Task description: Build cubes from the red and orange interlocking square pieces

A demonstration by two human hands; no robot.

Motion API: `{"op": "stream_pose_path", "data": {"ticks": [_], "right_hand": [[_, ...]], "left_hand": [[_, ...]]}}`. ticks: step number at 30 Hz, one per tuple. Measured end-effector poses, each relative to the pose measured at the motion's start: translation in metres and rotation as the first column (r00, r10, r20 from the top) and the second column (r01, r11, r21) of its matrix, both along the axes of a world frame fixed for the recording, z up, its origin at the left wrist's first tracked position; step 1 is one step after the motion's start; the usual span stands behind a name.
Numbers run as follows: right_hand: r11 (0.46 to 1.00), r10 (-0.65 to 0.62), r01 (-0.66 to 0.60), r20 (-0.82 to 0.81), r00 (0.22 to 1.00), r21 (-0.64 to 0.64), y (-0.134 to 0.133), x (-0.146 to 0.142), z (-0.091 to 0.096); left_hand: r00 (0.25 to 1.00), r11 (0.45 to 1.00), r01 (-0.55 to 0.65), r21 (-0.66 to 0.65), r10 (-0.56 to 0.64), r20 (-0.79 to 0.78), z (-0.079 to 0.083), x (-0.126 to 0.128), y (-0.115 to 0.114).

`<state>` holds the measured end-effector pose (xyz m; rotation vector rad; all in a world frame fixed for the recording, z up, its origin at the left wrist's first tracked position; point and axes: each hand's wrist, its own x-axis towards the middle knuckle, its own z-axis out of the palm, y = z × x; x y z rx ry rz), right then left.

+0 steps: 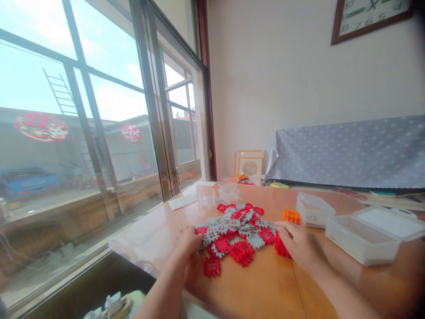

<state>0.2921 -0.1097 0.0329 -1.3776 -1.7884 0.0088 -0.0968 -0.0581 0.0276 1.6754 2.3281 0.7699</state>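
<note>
A heap of red and grey notched plastic building tiles lies on the wooden table in front of me. At the heap's left edge, my left hand has its fingers closed on a red tile. My right hand is at the right edge, thumb and fingers pinched at a grey tile, which is partly hidden. Just under the right fingers stands a stack of red tiles, partly covered by the hand. An orange stack of tiles stands behind that hand.
To the right are a lidless clear plastic box and another clear box with its lid open. Clear containers and a white sheet sit at the back left. Windows border the table's left side.
</note>
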Motion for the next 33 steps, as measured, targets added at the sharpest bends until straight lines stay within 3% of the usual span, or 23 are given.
{"op": "stream_pose_path", "data": {"ticks": [7,10,13,17,21,24,29,33], "right_hand": [[1.000,-0.005,0.005,-0.021,1.000,0.022,-0.002,-0.002,0.005],[1.000,0.006,-0.005,-0.033,0.999,0.029,-0.003,-0.003,0.007],[1.000,0.003,-0.003,-0.040,0.999,0.021,-0.002,-0.002,0.007],[1.000,0.020,-0.020,-0.075,0.997,0.012,-0.001,-0.006,0.007],[0.997,0.076,-0.078,-0.060,0.995,-0.028,-0.007,-0.014,0.013],[0.991,0.115,-0.116,-0.020,0.993,-0.059,-0.014,-0.017,0.022],[0.979,0.168,-0.170,-0.022,0.986,-0.113,-0.019,-0.014,0.030],[0.976,0.162,-0.165,-0.034,0.986,-0.139,-0.018,-0.003,0.034]], "left_hand": [[0.997,0.998,-0.034,0.056,0.030,0.069,-0.003,0.002,0.012],[0.987,0.988,-0.037,0.148,0.013,0.163,0.001,0.005,0.018],[0.942,0.954,-0.006,0.301,-0.095,0.321,0.006,0.016,0.024],[0.774,0.912,0.053,0.407,-0.295,0.560,0.017,0.050,0.025],[0.453,0.884,0.265,0.384,-0.466,0.760,0.029,0.103,0.009],[0.245,0.813,0.432,0.391,-0.523,0.816,0.033,0.143,-0.008],[0.123,0.761,0.537,0.364,-0.498,0.859,0.032,0.186,-0.025],[0.109,0.763,0.531,0.368,-0.492,0.864,0.030,0.198,-0.024]]}}
